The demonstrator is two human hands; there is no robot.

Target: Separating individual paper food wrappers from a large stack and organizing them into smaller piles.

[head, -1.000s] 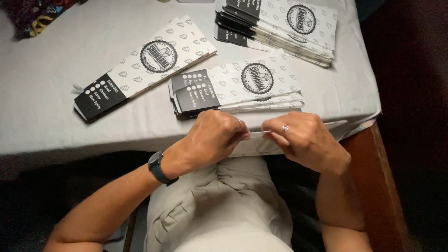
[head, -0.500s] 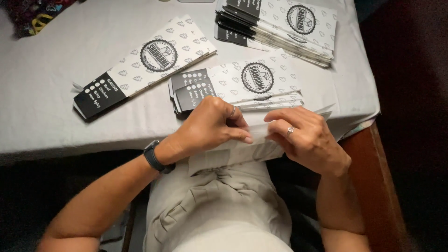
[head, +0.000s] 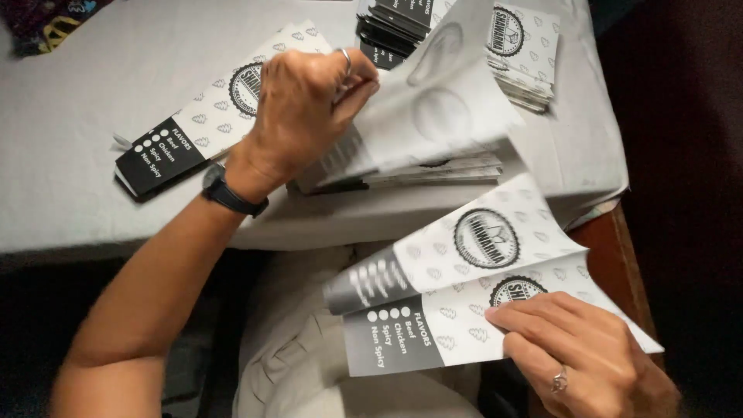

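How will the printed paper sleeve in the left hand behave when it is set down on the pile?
The paper sleeve looks thin and floppy: it bows upward from the left hand. Probably very light. Likely to slide off the loose pile on the table.

Two hands are in view: the left hand (head: 306,108), raised over the table, and the right hand (head: 588,352), low at the bottom edge. Three white-and-black printed paper sleeves are apart from the stacks: one lifted sleeve (head: 433,108) in the left hand, one folded sleeve (head: 464,286) under the right hand, and one flat sleeve (head: 209,116) lying alone on the table. There are two stacks of the same sleeves, a near stack (head: 433,170) and a far stack (head: 526,54), too tightly packed to count, plus two rings, one on each hand, and one wristwatch (head: 228,190).
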